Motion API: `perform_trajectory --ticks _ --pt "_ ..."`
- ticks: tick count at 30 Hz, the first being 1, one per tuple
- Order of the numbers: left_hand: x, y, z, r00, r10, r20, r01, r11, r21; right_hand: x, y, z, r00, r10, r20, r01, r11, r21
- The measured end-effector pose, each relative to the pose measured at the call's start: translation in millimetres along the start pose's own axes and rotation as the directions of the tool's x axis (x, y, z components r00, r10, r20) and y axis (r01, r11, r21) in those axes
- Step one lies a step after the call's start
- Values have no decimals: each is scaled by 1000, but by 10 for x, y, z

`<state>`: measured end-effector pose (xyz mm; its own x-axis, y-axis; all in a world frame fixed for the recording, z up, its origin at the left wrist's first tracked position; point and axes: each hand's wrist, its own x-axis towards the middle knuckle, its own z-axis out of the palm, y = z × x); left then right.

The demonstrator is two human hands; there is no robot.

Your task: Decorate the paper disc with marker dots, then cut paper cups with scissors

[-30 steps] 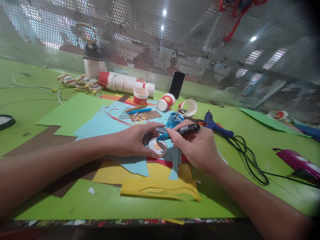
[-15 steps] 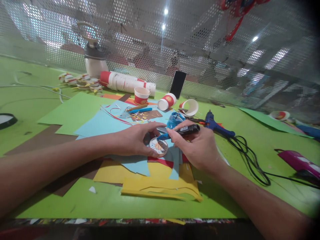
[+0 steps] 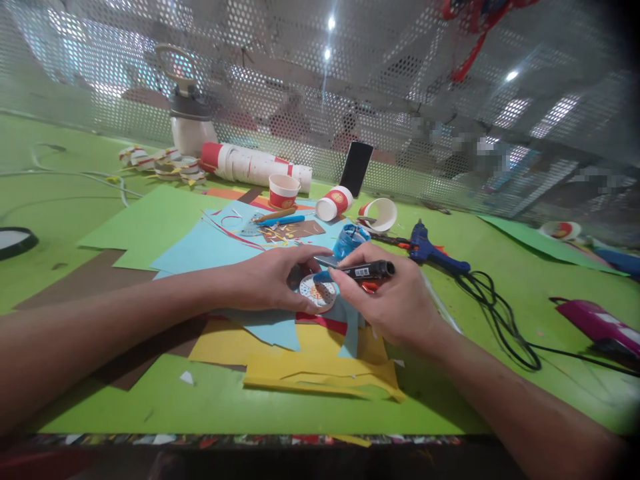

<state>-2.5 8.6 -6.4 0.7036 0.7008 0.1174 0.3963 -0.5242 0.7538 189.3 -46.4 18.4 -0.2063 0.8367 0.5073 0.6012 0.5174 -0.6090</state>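
Observation:
My left hand (image 3: 273,279) grips a small round white disc (image 3: 317,295) between thumb and fingers, low over the coloured paper. An orange pattern fills the disc's middle, with blue and dark marks around it. In my right hand (image 3: 395,293) is a marker (image 3: 367,270) with a black barrel and a blue front end, its tip at the disc's upper part. Whether the tip touches the disc I cannot tell. Just behind my fingers stands an open jar of blue paint (image 3: 350,241). Light blue paper (image 3: 190,250) and yellow paper (image 3: 320,373) lie beneath my hands.
A blue glue gun (image 3: 430,250) with a coiled black cable lies at the right, near a magenta tool (image 3: 595,323). Behind are paper cups (image 3: 283,191), a phone (image 3: 356,168) and a spray bottle (image 3: 190,123). Scissors (image 3: 277,220) lie among paper scraps.
The marker has turned slightly in my right hand, its back end dropping a little down and left. My left hand keeps the disc in nearly the same place.

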Motion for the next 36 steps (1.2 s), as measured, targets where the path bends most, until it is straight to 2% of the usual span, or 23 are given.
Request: perform_trajectory --ticks 4,12,19,26,30,36 --pt "-2 6 -5 1000 -13 -8 13 1000 25 0 29 15 998 41 -41 -41 999 -5" --pt "-3 43 -22 1000 -17 -7 18 999 44 -30 87 45 995 12 -97 -14 1000 -20" --pt "-6 39 -29 1000 -14 1 14 999 41 -15 6 -21 965 64 -254 -42 995 93" --pt "-4 43 -29 999 -37 15 36 999 19 12 6 -15 977 97 -192 -88 994 59" --pt "-9 54 -29 999 -39 12 38 999 25 0 -3 -29 982 74 -176 -56 993 107" --pt "-7 56 -31 999 -43 6 43 998 51 24 11 -29 982 118 -148 -96 985 144"
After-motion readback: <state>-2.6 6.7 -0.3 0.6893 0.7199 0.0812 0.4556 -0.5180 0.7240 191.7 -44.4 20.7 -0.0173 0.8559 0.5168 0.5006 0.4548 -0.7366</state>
